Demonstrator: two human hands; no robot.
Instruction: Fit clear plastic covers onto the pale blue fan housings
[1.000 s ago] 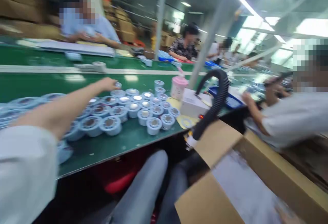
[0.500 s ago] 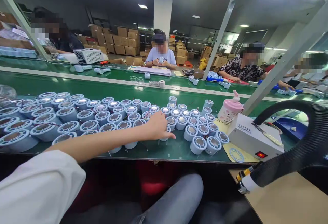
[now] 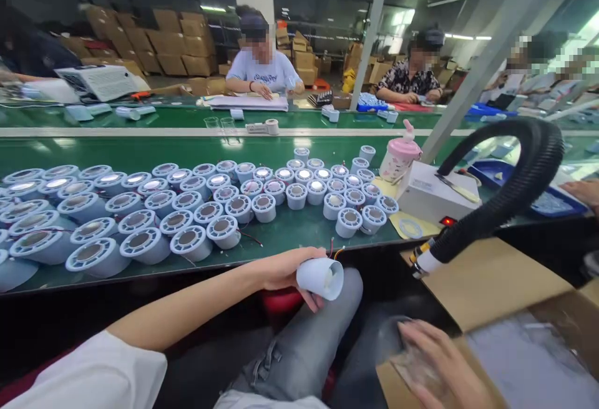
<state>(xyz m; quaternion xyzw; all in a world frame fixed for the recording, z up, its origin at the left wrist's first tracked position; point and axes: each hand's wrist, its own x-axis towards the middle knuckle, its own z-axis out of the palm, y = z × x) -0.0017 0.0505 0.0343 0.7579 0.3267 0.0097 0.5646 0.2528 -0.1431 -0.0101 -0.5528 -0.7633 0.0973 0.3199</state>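
My left hand (image 3: pixel 299 272) is wrapped round a light-blue cylindrical housing (image 3: pixel 318 277), held tilted over my lap. Its open end faces right, something pale shows inside, and thin red and yellow wires stick up beside it. At the lower right, my right hand (image 3: pixel 442 359) is blurred above the flap of a cardboard box (image 3: pixel 528 278). Its curled fingers hold a clear plastic piece (image 3: pixel 414 359), whose exact shape I cannot make out. Many similar blue housings (image 3: pixel 187 240) stand on the green bench (image 3: pixel 290 234), round grilles upward, some with wires trailing.
A grey box with a lit red switch (image 3: pixel 433 194) and a black flexible hose (image 3: pixel 510 191) stand at the right, beside a pink cup (image 3: pixel 400 156). Clear plastic (image 3: pixel 524 346) lies in the cardboard box. Across the bench, co-workers sit; a person's hand (image 3: pixel 583 192) shows far right.
My left hand has come back from the rows of housings to my lap, now with one housing in it. My right hand has come into view. The view has shifted right and down.
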